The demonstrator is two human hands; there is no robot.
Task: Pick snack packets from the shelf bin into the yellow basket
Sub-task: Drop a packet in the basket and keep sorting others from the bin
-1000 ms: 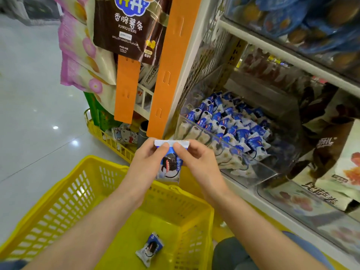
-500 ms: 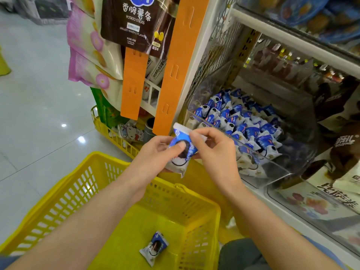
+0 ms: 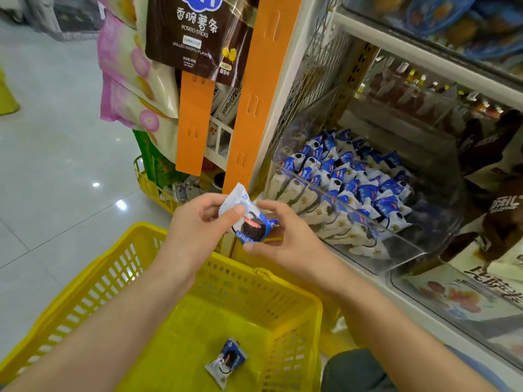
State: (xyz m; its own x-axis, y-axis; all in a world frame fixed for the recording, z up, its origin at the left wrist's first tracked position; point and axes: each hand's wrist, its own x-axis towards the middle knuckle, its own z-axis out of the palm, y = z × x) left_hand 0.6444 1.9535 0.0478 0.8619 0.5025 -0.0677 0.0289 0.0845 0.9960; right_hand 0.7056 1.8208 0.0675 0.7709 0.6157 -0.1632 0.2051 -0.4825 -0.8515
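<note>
A blue-and-white snack packet [image 3: 249, 219] with a dark cookie picture is held above the far rim of the yellow basket [image 3: 119, 278]. My left hand [image 3: 198, 224] pinches its white sealed end. My right hand [image 3: 285, 239] holds its lower side between thumb and fingers. A second packet [image 3: 226, 360] lies on the basket floor. The clear shelf bin [image 3: 396, 241] to the right holds several more of the same packets [image 3: 348, 188].
Orange hanging strips [image 3: 254, 89] and large snack bags [image 3: 198, 35] hang at the shelf end, above my hands. A smaller yellow basket [image 3: 152, 188] sits on the floor behind. Another clear bin [image 3: 452, 301] lies below right. My knee [image 3: 356, 372] is beside the basket.
The packet has turned from upright to tilted, its sealed end now up left. My right hand has shifted from the top edge to the lower side.
</note>
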